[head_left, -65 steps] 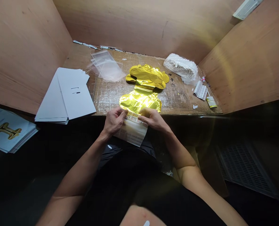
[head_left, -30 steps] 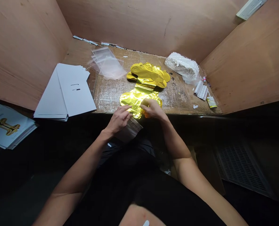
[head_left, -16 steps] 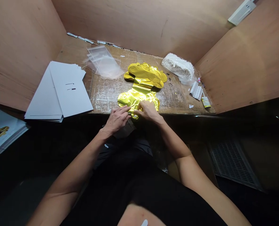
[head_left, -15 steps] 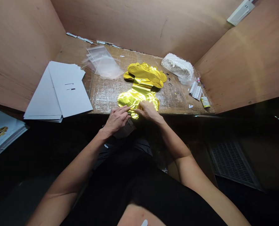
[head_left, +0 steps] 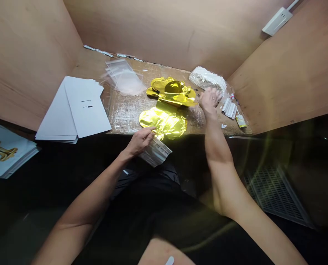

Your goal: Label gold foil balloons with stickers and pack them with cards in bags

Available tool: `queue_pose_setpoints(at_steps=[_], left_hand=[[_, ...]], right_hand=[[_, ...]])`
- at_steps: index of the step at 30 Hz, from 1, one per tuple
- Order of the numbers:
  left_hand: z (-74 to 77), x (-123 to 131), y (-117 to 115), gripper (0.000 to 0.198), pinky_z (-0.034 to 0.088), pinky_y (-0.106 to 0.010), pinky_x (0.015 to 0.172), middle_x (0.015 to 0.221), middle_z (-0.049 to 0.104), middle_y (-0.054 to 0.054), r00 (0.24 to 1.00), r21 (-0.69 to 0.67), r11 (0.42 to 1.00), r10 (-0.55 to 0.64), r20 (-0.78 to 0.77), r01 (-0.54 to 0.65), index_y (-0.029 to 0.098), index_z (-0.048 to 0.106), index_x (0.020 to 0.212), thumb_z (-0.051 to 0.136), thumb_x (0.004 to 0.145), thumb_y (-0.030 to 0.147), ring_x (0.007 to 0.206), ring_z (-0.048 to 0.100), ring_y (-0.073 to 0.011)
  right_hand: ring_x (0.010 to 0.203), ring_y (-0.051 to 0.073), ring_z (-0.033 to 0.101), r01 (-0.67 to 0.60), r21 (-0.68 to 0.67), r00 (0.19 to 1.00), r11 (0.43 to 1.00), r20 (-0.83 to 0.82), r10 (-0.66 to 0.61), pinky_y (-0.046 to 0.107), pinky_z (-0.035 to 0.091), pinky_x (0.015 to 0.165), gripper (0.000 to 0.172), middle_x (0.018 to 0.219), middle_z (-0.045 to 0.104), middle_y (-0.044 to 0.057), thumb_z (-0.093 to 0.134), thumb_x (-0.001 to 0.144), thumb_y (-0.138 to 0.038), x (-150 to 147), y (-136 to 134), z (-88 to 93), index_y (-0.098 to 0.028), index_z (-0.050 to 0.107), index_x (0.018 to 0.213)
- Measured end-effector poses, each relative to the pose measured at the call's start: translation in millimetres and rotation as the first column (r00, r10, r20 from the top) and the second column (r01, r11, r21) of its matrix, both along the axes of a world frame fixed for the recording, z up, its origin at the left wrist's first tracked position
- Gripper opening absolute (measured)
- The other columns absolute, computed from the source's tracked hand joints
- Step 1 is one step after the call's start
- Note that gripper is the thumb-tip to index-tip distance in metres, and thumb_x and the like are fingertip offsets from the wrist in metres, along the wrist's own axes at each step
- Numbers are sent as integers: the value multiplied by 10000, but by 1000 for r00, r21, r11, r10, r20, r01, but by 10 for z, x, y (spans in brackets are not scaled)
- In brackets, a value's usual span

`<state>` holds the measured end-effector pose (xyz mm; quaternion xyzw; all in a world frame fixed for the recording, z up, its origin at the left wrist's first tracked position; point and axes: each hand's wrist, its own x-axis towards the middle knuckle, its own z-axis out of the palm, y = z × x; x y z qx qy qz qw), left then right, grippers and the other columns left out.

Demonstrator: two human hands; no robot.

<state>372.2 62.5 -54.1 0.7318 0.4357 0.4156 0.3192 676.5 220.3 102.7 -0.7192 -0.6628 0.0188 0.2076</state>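
A flat gold foil balloon (head_left: 164, 121) lies at the bench's front edge. Its silvery printed tail (head_left: 155, 152) hangs over the edge, and my left hand (head_left: 139, 140) pinches that tail beside the gold foil. My right hand (head_left: 209, 99) is stretched out to the back right, fingers curled, next to a white bundle in a plastic bag (head_left: 206, 79). What those fingers hold, if anything, is hidden. A pile of more gold foil balloons (head_left: 173, 92) lies behind the front one.
White cards (head_left: 75, 110) are stacked at the left, with printed sheets (head_left: 3, 152) further left. Clear plastic bags (head_left: 124, 77) lie at the back. A small folded leaflet (head_left: 229, 108) and a small tube (head_left: 240, 120) sit at the right. Plywood walls (head_left: 285, 70) enclose the bench.
My right hand has left the gold balloon and reached to the back right, beside the white bundle. My left hand still holds the tail, which now hangs more unfolded.
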Motion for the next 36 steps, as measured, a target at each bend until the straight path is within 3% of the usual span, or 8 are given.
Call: queue_pose_setpoints(at_steps=[4, 6, 8, 16, 22, 27, 31, 36], left_hand=[[202, -110, -10, 465, 558, -331, 796, 1002, 805, -87, 958, -196, 961, 228, 172, -194, 180, 795, 1042, 530, 1067, 562, 928, 743, -241], [271, -121, -20, 472, 480, -305, 652, 786, 711, -55, 945, -236, 948, 262, 197, -213, 180, 733, 864, 536, 1057, 563, 723, 645, -197], [313, -105, -28, 474, 401, -302, 588, 681, 591, -25, 937, -242, 943, 281, 207, -230, 194, 631, 756, 543, 1046, 557, 624, 526, -169], [359, -16, -87, 476, 321, -315, 596, 640, 409, 5, 947, -199, 953, 266, 177, -230, 209, 450, 662, 539, 1038, 488, 614, 393, -146], [249, -31, -92, 449, 422, -345, 652, 700, 621, -29, 952, -103, 948, 306, 22, -302, 215, 537, 711, 496, 1076, 473, 683, 578, -189], [34, -37, -65, 323, 441, -472, 1115, 1379, 765, -95, 960, 172, 981, 130, -249, -89, 204, 681, 893, 485, 1102, 353, 1405, 635, -295], [-32, -7, -70, 286, 421, -498, 1110, 1395, 761, -80, 926, 170, 982, 137, -352, -80, 211, 712, 945, 497, 1108, 308, 1399, 657, -284], [15, -26, -53, 282, 444, -497, 1079, 1401, 756, -82, 924, 168, 984, 119, -362, -61, 215, 717, 934, 506, 1099, 302, 1386, 667, -292]], right_hand=[[985, 200, 630, -232, -49, 972, 971, -47, 230, 339, 480, 908, 272, 1169, 723, 137, 510, 1136, -282, -277, -489, -196, -142, 714, 1249], [926, 193, 668, -570, -159, 818, 806, -203, 538, 316, 504, 866, 274, 1099, 753, 87, 524, 1129, -321, -569, -891, -434, -186, 738, 1234], [971, 212, 682, -690, -151, 723, 708, -204, 660, 321, 496, 882, 296, 1133, 759, 94, 527, 1125, -351, -826, -1224, -633, -195, 740, 1259], [929, 237, 568, -693, -83, 692, 716, 204, 693, 375, 372, 841, 388, 1004, 709, 113, 402, 1151, -291, -1114, -1501, -815, -206, 732, 965], [993, 247, 594, -685, 93, 724, 723, -27, 689, 406, 410, 949, 250, 1006, 695, 110, 519, 1085, -290, -1060, -1511, -849, -206, 685, 918], [865, 196, 620, -504, -201, 859, 840, -217, 464, 330, 452, 843, 237, 943, 700, 72, 570, 1007, -290, -936, -1163, -826, -187, 650, 808], [911, 266, 642, -298, -380, 909, 876, 168, 382, 421, 396, 935, 390, 938, 740, 156, 619, 1042, -453, -891, -1035, -822, -152, 706, 811], [1002, 285, 621, -333, -209, 904, 920, 206, 374, 420, 356, 958, 387, 1045, 737, 152, 564, 1095, -514, -771, -1039, -852, -167, 693, 982]])
